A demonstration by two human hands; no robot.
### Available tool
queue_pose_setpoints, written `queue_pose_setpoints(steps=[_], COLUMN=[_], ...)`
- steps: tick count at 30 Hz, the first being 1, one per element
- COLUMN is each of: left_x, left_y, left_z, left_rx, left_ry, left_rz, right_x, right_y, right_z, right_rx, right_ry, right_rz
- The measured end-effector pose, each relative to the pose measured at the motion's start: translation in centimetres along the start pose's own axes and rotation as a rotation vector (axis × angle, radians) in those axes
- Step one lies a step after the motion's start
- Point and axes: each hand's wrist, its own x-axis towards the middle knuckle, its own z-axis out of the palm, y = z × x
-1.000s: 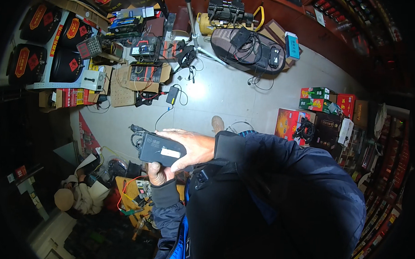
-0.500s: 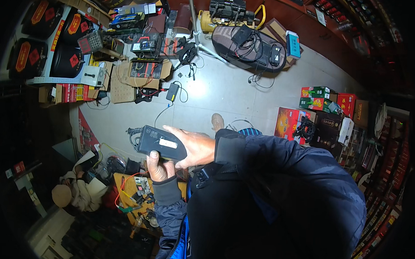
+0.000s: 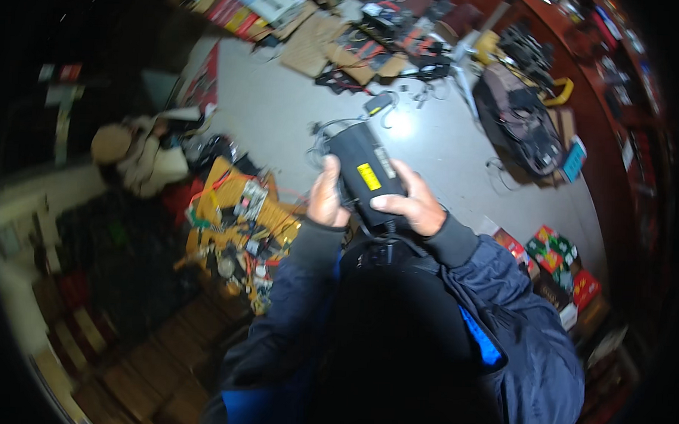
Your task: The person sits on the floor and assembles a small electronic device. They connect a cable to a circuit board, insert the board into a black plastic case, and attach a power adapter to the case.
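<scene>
Grey concrete floor, ringed with cartons, tools and cables, is seen far below a black box-shaped device with a yellow label, which is held up in front of the chest rather than set on anything. Its long axis is tilted from the upper left down toward the body, and it is gripped at its near end from both sides, the left hand closed on its left edge and the right hand wrapped over its right edge with the thumb laid across the top face, neither hand being clearly nearer. A yellow tray of wiring and small parts is seen beyond the left hand, a dark backpack toward the floor's right edge, and bright printed boxes by the right sleeve.
</scene>
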Motion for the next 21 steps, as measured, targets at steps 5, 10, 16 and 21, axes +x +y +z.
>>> queue_pose_setpoints(steps=[5, 10, 16, 21], left_x=[-1.1, -2.7, -4.0, -4.8], left_y=[0.7, 1.8, 1.4, 2.1], left_z=[-0.6, -1.9, -2.3, -3.3], left_rx=[0.013, 0.046, 0.059, 0.001], left_ry=[-0.043, -0.088, -0.056, -0.113], left_rz=[0.002, -0.112, 0.050, -0.009], right_x=[-0.4, -0.6, -1.0, -1.1], right_y=[0.2, 1.2, 2.0, 3.0], right_z=[0.5, 1.3, 2.1, 2.6], right_rx=[0.229, 0.315, 0.286, 0.404], right_ry=[-0.067, -0.114, -0.095, -0.149], right_rz=[0.097, 0.139, 0.133, 0.138])
